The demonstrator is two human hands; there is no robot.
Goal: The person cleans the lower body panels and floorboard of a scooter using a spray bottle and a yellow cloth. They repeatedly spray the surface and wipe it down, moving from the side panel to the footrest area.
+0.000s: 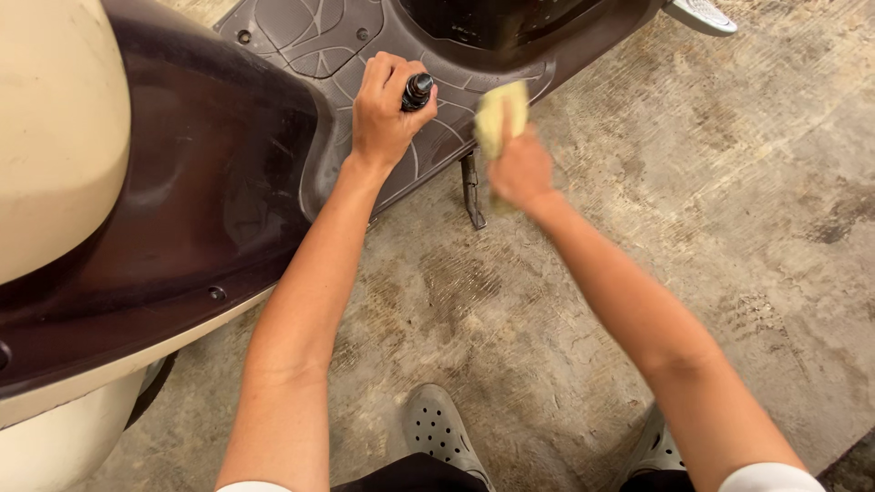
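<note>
Gripping a small black bottle [416, 92] with fingers clamped round it, the left hand [383, 114] hovered over the scooter's patterned brown footboard [310, 41] in the upper middle of the frame — nozzle up, likely kept ready. The right hand [519, 169] pinched a yellow cloth [499, 117] against the board's edge — above the kickstand [472, 191] and concrete floor [729, 228].

We find open concrete floor [729, 228] right of our hands — free passage there. Leftward, the scooter's brown panel [182, 200] and cream body [55, 118] block us; the kickstand [471, 191] juts down between.
</note>
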